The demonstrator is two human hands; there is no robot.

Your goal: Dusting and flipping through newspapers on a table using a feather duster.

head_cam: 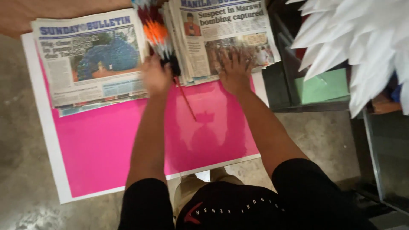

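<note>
On the concrete floor (17, 170) below us lay a bright pink sheet (128, 140) on top of a larger white sheet (42, 127), whose edge showed along the near and left sides. Across the far edge of the pink sheet sat a folded newspaper (91, 64) on the left and a thicker stack of newspapers (221, 38) on the right.

Our right hand (234, 70) was spread flat, fingers apart, pressing down on the near part of the stack. Our left hand (155, 76) was in the gap between the two lots of paper and was blurred. It looked curled, but we could not tell whether it gripped anything. Just beside it were a bundle with orange, white and blue tips (155, 32) and a thin red stick (185, 100) that slanted down onto the pink sheet.

We judged the step in hand to be settling the papers along the far edge, with the right palm steadying the stack. Any next move called for keeping that palm down so the loose pages did not slide, and for keeping the red stick from dragging across the pink surface.

To the right, well apart from our hands, were a dark shelf (277, 85), a green sheet (324, 87) and a cluster of pointed white paper shapes (362, 42).
</note>
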